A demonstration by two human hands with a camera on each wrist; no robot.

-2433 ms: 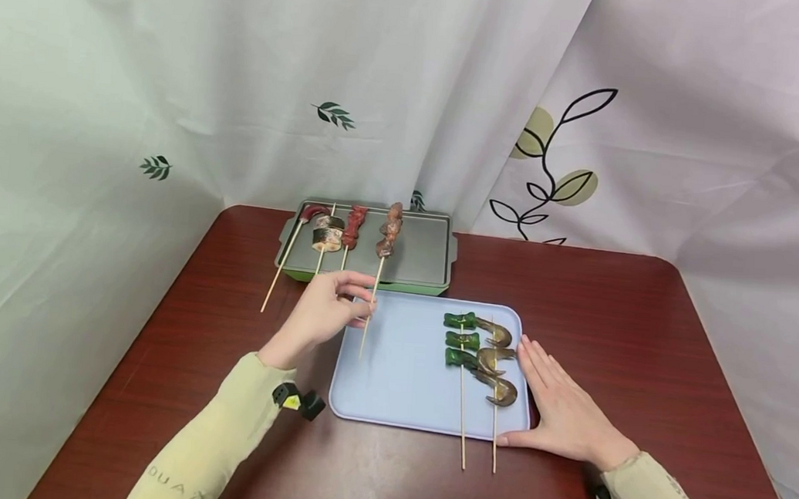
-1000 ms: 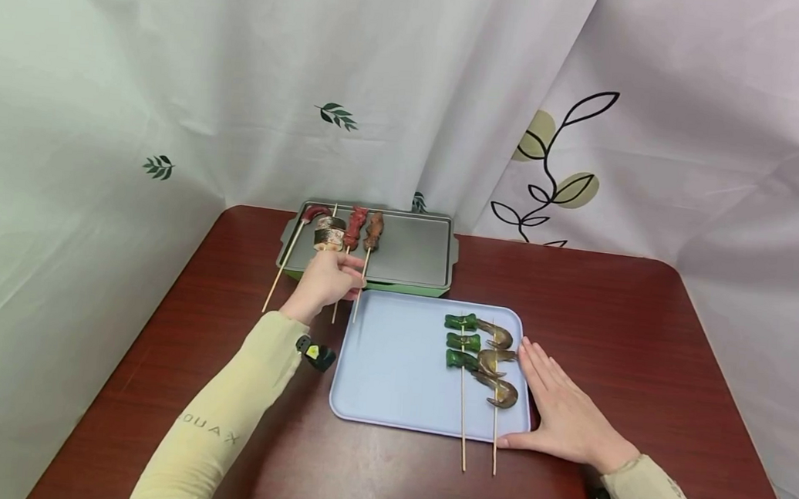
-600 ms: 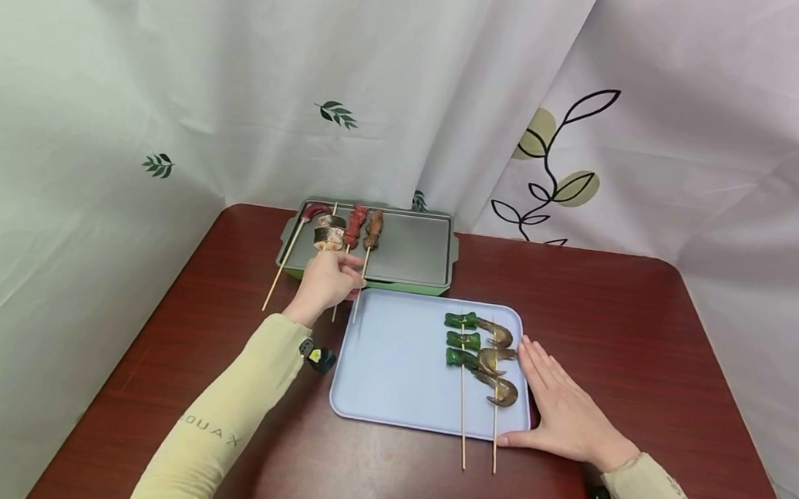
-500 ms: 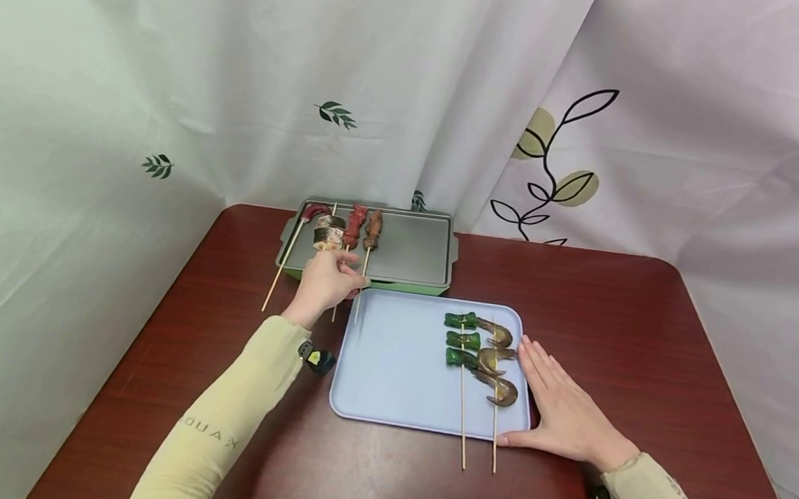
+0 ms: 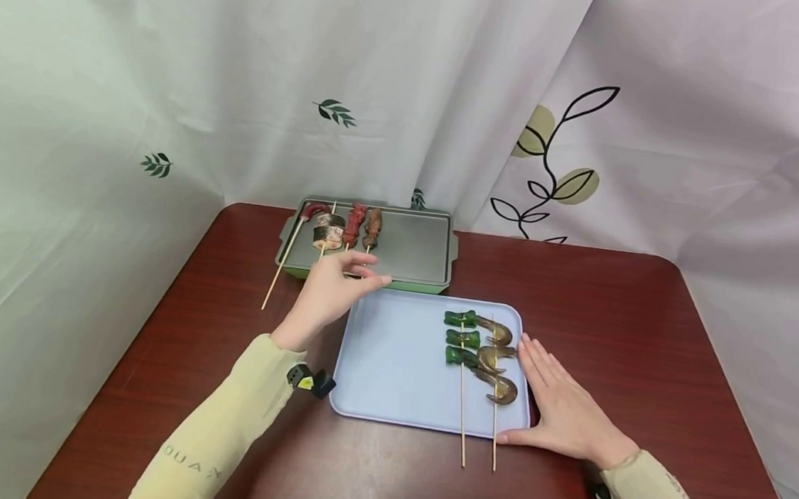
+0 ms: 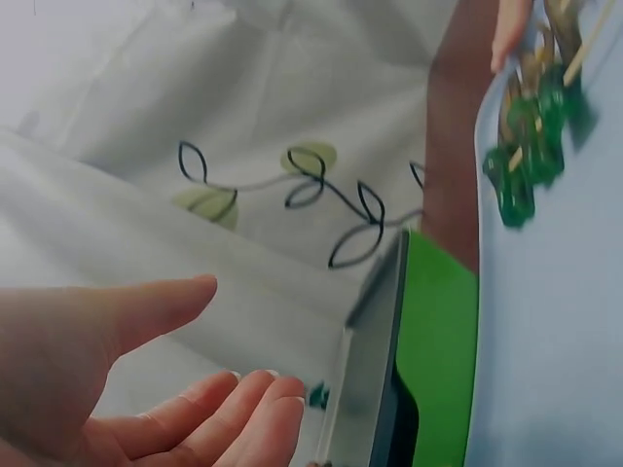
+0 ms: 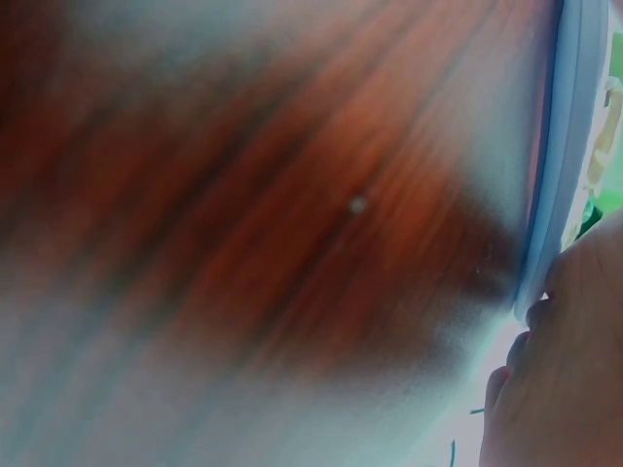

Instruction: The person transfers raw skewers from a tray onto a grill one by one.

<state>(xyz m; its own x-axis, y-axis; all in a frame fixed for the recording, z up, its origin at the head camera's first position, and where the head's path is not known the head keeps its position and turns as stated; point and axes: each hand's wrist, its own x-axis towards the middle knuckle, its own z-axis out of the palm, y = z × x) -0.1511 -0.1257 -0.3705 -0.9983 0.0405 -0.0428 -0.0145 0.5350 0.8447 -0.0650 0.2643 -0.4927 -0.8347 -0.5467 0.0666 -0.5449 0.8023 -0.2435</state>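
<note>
My left hand point(image 5: 332, 290) hovers over the near edge of the grill pan point(image 5: 413, 247), thumb spread from the fingers and nothing held; the left wrist view shows the same gap. Just beyond its fingers lies a brown meat skewer point(image 5: 372, 228), its stick partly hidden by the hand. Beside that on the pan are a red meat skewer point(image 5: 355, 225), a skewer of round dark-rimmed slices point(image 5: 328, 231) and a dark red curved piece on a stick point(image 5: 315, 211). My right hand point(image 5: 565, 408) rests with straight fingers along the right edge of the pale blue tray point(image 5: 391, 373).
On the tray's right side lie a green vegetable skewer point(image 5: 463, 338) and a shrimp skewer point(image 5: 498, 358), their sticks overhanging the front edge. The dark red table point(image 5: 618, 311) extends on both sides. A white curtain point(image 5: 272, 78) hangs behind the pan.
The left hand carried the brown meat skewer from above the tray's edge to the pan, laid it right of the red one, then let go and opened its thumb. The right hand stayed put.
</note>
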